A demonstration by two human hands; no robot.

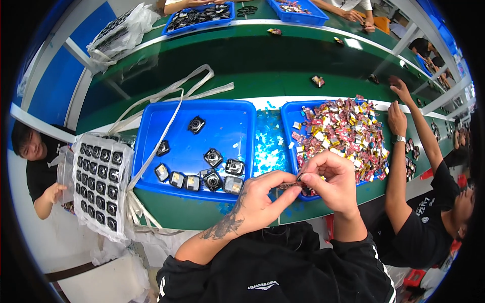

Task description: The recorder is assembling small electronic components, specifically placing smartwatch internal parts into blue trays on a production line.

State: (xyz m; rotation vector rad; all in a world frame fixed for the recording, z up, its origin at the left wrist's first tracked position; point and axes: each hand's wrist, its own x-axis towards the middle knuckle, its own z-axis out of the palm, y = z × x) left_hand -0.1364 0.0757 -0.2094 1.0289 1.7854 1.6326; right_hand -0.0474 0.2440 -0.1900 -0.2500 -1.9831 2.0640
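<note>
My left hand (268, 194) and my right hand (331, 182) meet in front of the trays, fingertips pinched together. Between them is a small dark part (288, 186), mostly covered by the fingers, so its exact kind does not show. Right behind my right hand, a blue tray (286, 118) carries a heap of small red, yellow and silver electronic pieces (338, 136). To the left of it, a second blue tray (177, 123) contains several black square housings with round centres (212, 180), some showing pale blocks.
A person at the left touches a white moulded tray (96, 177) of black round units. White straps (174, 108) cross the left blue tray. Beyond runs a green belt (242, 60) with scattered small parts (317, 81). A co-worker's arms (399, 146) reach in at right.
</note>
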